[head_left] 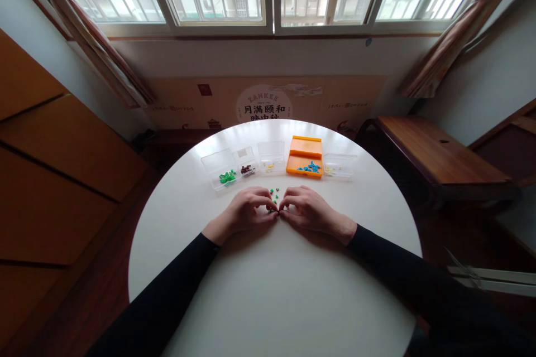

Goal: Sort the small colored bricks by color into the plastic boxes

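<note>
Resting on the round white table [268,290], the left hand [247,213] and right hand [310,212] met fingertip to fingertip, both seemingly pinching one tiny green piece [272,211] between them (too small to tell its shape), wrists planted, probably for steadiness. More loose green pieces [274,193] lay just beyond the hands. Farther beyond stood a row of clear boxes [221,170] and an orange box [305,157], lids open, presumably within easy reach

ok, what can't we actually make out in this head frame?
- What the left hand and right hand pinch: hidden by the fingers, head view.
- Shapes of the loose green bits: too small.
- Contents of the clear boxes: too small.
- Near table rim: cut off by the bottom edge.
</note>
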A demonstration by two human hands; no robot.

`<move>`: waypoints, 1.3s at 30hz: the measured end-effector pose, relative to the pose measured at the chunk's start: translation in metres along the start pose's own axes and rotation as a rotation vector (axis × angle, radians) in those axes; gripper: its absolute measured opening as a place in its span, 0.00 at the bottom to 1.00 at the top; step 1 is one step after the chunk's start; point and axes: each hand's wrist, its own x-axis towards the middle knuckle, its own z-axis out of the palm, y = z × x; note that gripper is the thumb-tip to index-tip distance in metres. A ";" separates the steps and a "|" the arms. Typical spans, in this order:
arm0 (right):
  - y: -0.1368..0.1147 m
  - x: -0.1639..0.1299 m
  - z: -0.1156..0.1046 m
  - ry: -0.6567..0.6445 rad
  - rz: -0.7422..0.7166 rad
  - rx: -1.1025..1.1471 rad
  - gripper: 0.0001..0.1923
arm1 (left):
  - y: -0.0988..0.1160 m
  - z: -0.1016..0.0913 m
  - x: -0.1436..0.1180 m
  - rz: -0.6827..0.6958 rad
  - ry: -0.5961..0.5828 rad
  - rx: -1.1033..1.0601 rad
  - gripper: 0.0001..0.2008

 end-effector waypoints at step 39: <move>-0.005 0.003 0.000 0.050 0.050 0.002 0.05 | -0.043 -0.023 -0.002 -0.502 0.589 0.482 0.09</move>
